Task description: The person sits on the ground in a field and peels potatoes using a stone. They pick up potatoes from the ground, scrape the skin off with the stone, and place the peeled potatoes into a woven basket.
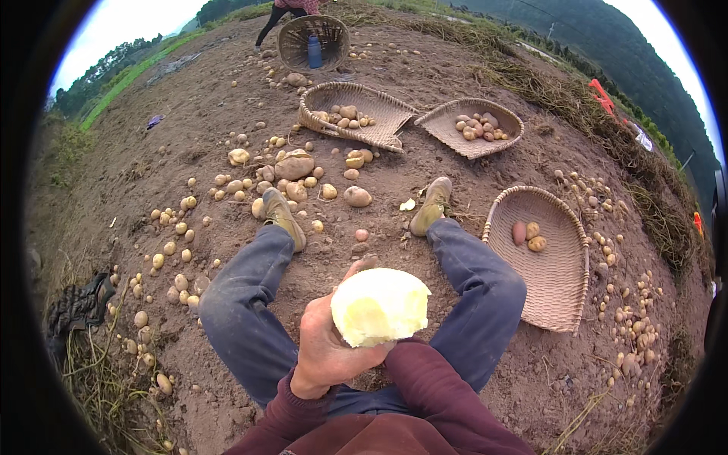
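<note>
Between my bent knees, my left hand [333, 347] grips a large pale yellow piece of food [380, 307], its broad, bright face turned up; it could be a cut potato, but I cannot tell. Its thumb runs along the near edge and the fingers wrap the left side. My right hand is hidden; only its maroon sleeve [424, 367] shows, ending just below the pale piece. Beyond my shoes, a brown potato [357, 197] and a large cracked potato [294, 165] lie on the soil. A small yellowish scrap [407, 205] rests near my right shoe.
Three woven scoop baskets, at right [581, 273], upper right [515, 139] and upper middle [304, 114], hold potatoes. A tall basket [284, 42] lies tipped behind a blue bottle [314, 52]; a person [284, 11] is beyond. Loose potatoes lie both sides; a dark cloth [77, 307] lies left.
</note>
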{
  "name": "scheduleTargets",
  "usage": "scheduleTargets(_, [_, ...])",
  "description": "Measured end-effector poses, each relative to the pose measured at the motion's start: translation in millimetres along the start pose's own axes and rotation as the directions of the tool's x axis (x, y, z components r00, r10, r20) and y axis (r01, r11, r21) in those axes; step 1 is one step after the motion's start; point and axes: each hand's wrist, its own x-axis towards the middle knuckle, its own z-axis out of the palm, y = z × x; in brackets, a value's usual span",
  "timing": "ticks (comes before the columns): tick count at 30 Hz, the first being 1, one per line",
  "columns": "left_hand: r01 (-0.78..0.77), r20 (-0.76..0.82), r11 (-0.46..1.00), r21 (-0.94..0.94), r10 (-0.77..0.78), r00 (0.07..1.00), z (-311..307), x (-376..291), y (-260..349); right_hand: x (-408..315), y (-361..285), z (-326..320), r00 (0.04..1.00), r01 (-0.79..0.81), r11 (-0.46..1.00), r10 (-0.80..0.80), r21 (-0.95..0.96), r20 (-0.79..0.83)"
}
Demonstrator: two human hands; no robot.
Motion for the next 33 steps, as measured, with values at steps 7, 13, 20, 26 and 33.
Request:
scheduleTargets(7, [-0.155,0.147,0.981,0.118,0.137,0.979,-5.9,7.8,-5.0,-16.4,-12.9,-14.0,0.77,-0.061,0.617,-0.471,-0.784,-0.431])
scheduleTargets(13, [-0.177,0.186,0.976,0.126,0.151,0.971,-13.9,8.0,-11.4,-18.0,-28.5,-61.6,0.709,-0.105,0.71,-0.437,-0.696,-0.553])
scheduleTargets(20, [-0.106,0.198,0.99,0.095,0.085,0.977,-14.6,6.5,-9.4,-15.5,-32.5,-69.2,0.686,-0.123,0.734,-0.424,-0.668,-0.592])
scheduleTargets(26, [-0.195,0.212,0.972,0.134,0.165,0.963,-16.4,9.9,-10.2,-17.7,-36.4,-72.3,0.677,-0.127,0.746,-0.416,-0.654,-0.607])
scheduleTargets(33, [-0.191,0.206,0.975,0.11,0.166,0.964,-16.6,10.5,-12.7,-16.7,-40.1,-72.9,0.67,-0.126,0.756,-0.413,-0.643,-0.617])
